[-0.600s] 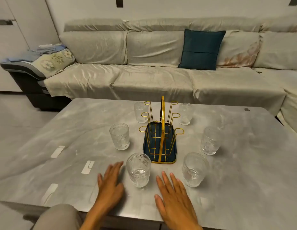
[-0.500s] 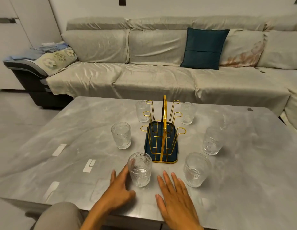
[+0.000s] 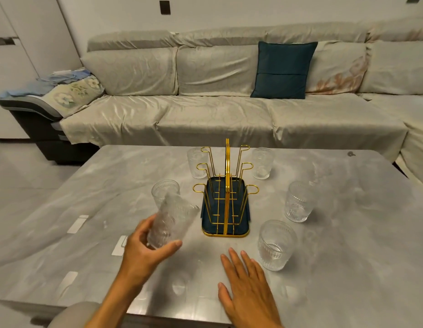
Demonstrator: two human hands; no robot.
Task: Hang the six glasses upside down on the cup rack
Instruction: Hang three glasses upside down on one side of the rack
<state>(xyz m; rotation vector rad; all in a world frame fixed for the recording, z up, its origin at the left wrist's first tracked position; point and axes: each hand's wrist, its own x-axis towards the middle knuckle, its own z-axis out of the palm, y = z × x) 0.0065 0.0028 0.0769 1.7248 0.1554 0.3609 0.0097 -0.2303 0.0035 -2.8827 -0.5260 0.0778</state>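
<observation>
on the grey table (image 3: 347, 233), left hand (image 3: 144, 252) grips a tilted glass (image 3: 170, 223).

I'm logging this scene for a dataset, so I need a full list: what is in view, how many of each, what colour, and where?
glasses: six, clear ribbed; five upright on the table around the rack, one tilted in the left hand
cup rack: one, gold wire on dark teal tray, table centre, pegs bare
table: one, grey marbled, foreground
sofa: one, beige, behind table
cushion: one, dark teal, on sofa
folded cloths: floral and blue, sofa's left end
left hand: holds a glass
right hand: flat on table
</observation>
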